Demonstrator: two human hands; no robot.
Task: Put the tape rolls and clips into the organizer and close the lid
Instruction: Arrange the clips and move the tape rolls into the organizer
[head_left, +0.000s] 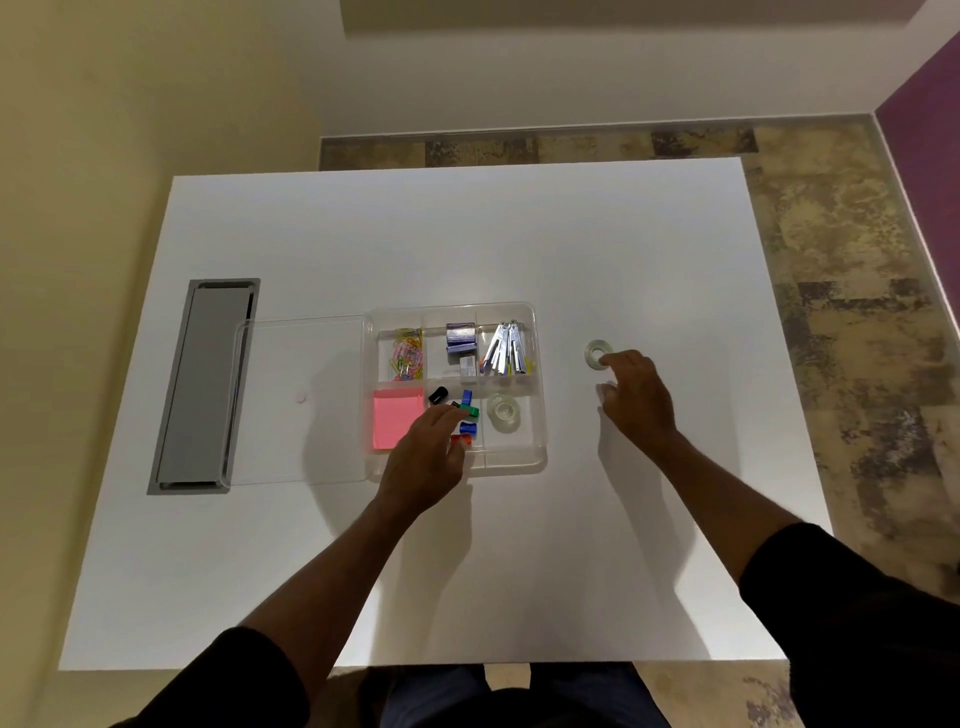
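Observation:
A clear plastic organizer (537, 457) sits mid-table, its clear lid (301, 405) lying flat to its left. Its front middle compartment holds several coloured binder clips (468, 429); the front right one holds a clear tape roll (504, 412). My left hand (423, 457) hovers over the clip compartment, fingers loosely apart with their tips by a green clip (471, 412). A second clear tape roll (596, 354) lies on the table right of the organizer. My right hand (636, 397) reaches to it, fingertips touching its near edge, not closed around it.
Other compartments hold paper clips (408, 353), staple boxes (461, 340), metal staple removers (506, 347) and a pink sticky-note pad (397, 418). A grey cable hatch (205, 384) is set into the white table (519, 249) at the left.

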